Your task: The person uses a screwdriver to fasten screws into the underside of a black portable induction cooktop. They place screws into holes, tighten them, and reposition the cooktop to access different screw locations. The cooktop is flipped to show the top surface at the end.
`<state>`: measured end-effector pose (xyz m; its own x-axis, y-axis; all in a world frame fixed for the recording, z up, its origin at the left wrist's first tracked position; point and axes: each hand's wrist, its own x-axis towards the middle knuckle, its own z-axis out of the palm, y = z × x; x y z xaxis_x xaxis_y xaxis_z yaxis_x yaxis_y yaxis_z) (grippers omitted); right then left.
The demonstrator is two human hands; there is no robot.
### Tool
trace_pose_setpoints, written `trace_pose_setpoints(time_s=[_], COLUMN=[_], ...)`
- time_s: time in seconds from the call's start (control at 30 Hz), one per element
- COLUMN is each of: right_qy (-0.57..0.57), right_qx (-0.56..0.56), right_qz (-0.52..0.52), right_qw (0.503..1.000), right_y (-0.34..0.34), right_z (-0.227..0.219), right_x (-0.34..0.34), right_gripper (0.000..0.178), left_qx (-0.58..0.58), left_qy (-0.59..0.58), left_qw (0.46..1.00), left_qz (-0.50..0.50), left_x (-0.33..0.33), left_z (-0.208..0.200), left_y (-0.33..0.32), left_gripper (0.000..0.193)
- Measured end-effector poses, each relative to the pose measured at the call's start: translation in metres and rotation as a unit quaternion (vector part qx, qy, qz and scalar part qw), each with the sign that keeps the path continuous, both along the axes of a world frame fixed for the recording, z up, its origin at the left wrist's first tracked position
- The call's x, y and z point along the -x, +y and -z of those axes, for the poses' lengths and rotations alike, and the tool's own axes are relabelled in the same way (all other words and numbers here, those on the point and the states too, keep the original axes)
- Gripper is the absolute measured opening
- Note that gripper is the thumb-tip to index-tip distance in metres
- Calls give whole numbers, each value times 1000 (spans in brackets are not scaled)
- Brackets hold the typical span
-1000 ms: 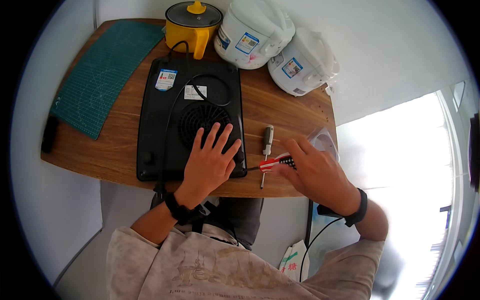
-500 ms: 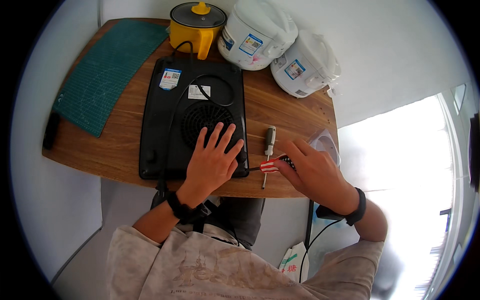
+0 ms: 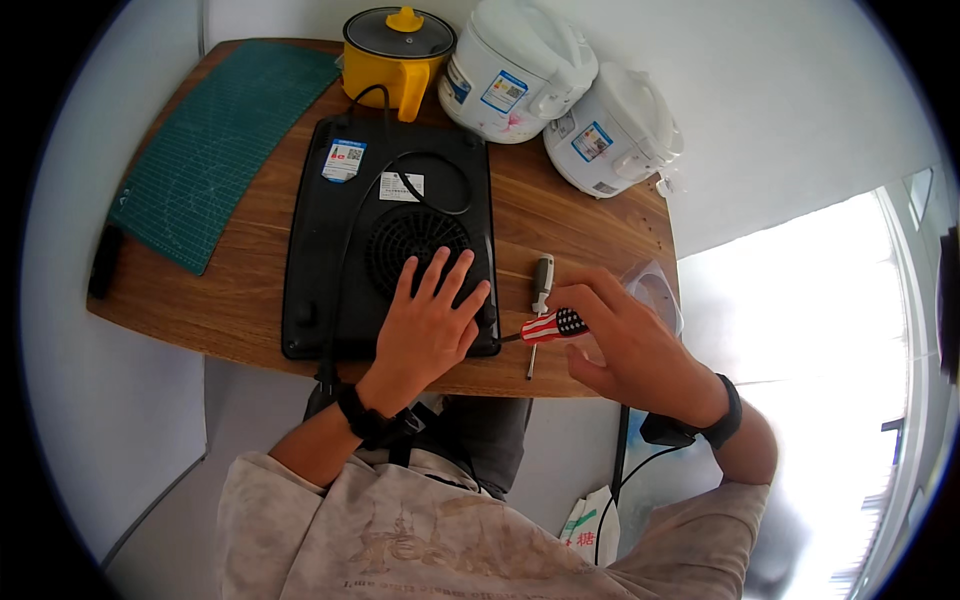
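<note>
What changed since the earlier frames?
Right hand opened: its thumb came off the striped screwdriver, moving toward the person; the fingers remain by the handle. Unchanged: striped screwdriver at the edge of the black appliance, left hand flat on it, grey screwdriver lying nearby.

Brown table [image 3: 235, 310], white walls [image 3: 770, 120].
Wood grain visible; table stands close against wall. Floor [image 3: 560, 440] pale grey below. Strong glare [image 3: 810, 290] at right, detail washed out.
</note>
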<state>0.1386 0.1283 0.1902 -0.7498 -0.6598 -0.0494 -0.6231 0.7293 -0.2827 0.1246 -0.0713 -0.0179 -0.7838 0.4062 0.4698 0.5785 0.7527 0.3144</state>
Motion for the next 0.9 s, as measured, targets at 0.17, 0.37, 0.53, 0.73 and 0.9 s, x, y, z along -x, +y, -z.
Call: trace_pose_setpoints(time_s=[0.17, 0.37, 0.53, 0.73, 0.9], right_qy=[-39, 3, 1, -8, -75], right_qx=[-28, 46, -132, -32, -11], right_qz=[82, 22, 172, 102, 133], right_qw=[995, 999, 976, 994, 988], right_y=[-5, -2, -9, 8, -7], right_z=[1, 4, 1, 1, -11], right_x=[-5, -4, -4, -2, -6], right_gripper=[44, 45, 48, 52, 42], left_qx=[-3, -6, -7, -8, -10], left_qy=[5, 3, 7, 6, 6], left_qw=[1000, 1000, 1000, 1000, 1000], left_qz=[0, 3, -1, 1, -1], left_x=[0, 0, 0, 0, 0], left_z=[2, -1, 0, -1, -1], left_y=[-1, 0, -1, 0, -1], left_gripper=[41, 41, 41, 40, 40])
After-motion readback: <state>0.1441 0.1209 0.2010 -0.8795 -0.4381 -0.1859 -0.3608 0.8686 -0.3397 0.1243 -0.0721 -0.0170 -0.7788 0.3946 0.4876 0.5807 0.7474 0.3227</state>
